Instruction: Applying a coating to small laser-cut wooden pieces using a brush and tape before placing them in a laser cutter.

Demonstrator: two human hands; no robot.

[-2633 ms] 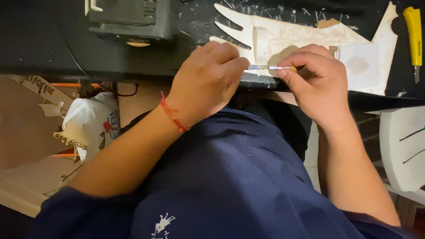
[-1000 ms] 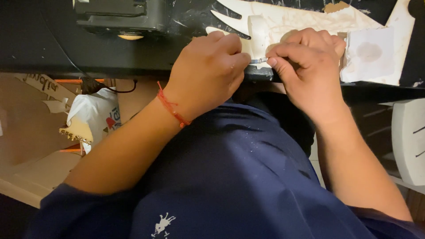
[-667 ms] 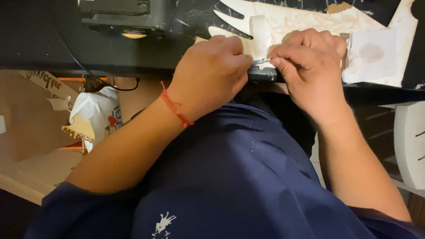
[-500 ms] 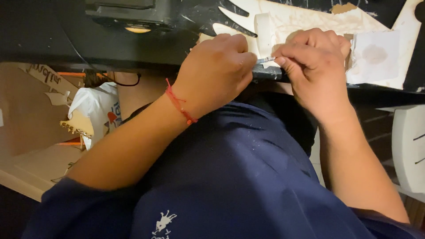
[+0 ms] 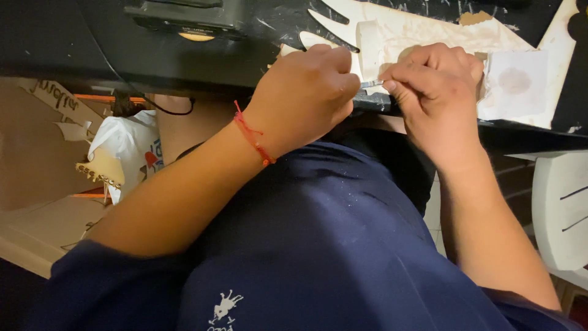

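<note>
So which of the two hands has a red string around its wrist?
The left hand, curled into a fist at the table edge; the red string crosses its wrist. The right hand has a bare wrist.

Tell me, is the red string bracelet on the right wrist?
No, the red string bracelet sits on the wrist of the left hand, while the wrist of the right hand is bare.

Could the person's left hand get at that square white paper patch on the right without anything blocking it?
Probably not directly: the right hand, pinching a thin blade, sits between the left hand and the paper patch. It would have to go around.
</note>
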